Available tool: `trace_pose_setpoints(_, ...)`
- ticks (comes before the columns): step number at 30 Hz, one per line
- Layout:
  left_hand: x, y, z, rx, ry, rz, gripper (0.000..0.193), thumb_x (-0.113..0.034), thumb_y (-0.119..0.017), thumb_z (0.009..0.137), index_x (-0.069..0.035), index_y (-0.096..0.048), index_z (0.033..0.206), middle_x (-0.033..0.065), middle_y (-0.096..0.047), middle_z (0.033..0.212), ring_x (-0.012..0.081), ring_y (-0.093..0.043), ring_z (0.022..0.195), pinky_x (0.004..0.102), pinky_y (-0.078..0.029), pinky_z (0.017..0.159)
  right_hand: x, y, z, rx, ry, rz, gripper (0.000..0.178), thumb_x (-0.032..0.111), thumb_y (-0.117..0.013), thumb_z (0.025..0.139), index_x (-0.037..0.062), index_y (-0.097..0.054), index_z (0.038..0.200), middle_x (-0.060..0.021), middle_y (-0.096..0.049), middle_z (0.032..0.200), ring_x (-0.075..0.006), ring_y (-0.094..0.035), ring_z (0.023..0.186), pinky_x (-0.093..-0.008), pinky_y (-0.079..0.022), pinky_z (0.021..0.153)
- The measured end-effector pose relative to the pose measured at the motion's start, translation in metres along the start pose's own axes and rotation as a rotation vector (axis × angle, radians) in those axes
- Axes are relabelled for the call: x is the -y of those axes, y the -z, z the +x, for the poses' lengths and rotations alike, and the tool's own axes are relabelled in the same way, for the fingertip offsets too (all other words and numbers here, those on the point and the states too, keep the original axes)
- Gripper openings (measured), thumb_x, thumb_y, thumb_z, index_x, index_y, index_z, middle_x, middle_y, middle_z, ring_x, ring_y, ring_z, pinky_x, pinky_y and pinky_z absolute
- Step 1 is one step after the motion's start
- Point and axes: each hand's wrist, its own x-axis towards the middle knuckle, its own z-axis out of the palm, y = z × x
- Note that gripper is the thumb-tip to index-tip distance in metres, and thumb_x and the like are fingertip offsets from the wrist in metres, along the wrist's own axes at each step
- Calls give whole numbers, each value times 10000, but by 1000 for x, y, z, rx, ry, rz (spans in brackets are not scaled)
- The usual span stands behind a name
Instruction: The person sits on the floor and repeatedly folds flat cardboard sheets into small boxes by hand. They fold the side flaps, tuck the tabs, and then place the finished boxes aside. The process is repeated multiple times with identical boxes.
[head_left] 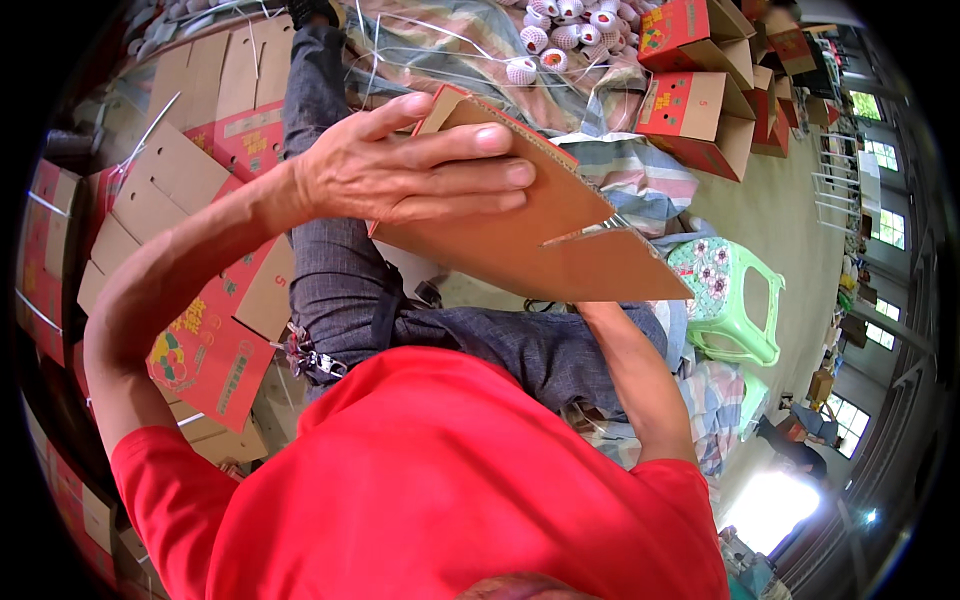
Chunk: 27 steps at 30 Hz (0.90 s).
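Head view: folded cardboard before you

Your left hand (420, 170) is open, fingers extended across the brown cardboard (500, 250), which sits tilted above your legs (345, 270). Your right hand is hidden behind it; grip cannot be told. Flattened cartons (215, 350) lie left; a green stool (745, 310) stands right.

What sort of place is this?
Probably a fruit-packing warehouse: flattened cartons lie at left, open boxes sit at upper right, and net-wrapped round items, apparently fruit, are piled beside them.
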Motion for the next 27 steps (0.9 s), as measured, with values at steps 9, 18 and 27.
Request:
trace_pose_setpoints(9, -1, -18, -1, 269, 118, -479, 592, -307, -631, 908, -118, -595, 1468, 202, -533, 1569, 441, -465, 1500, 660, -274, 1274, 24, 18, -3, 82, -2, -179, 790, 450, -642, 1004, 39, -400, 1634, -288, -242, 1735, -526, -164, 1613, -629, -186, 1298)
trace_pose_setpoints(18, -48, 20, -40, 491, 336, -927, 680, -305, -706, 808, -7, -595, 1409, 211, -564, 1514, 441, -484, 1458, 596, -356, 1242, 3, -3, 3, 13, 27, -25, 695, 322, -554, 1060, 33, -334, 1652, -307, -249, 1725, -560, -198, 1591, -616, -226, 1292)
trace_pose_setpoints(27, -59, 22, -49, 538, 473, -1210, 705, -205, -793, 730, -18, -627, 1389, 194, -614, 1490, 437, -525, 1413, 536, -428, 1198, -1, -22, -8, -58, -2, 28, 755, 286, -574, 1045, 6, -225, 1652, -314, -218, 1725, -538, -193, 1598, -606, -249, 1292)
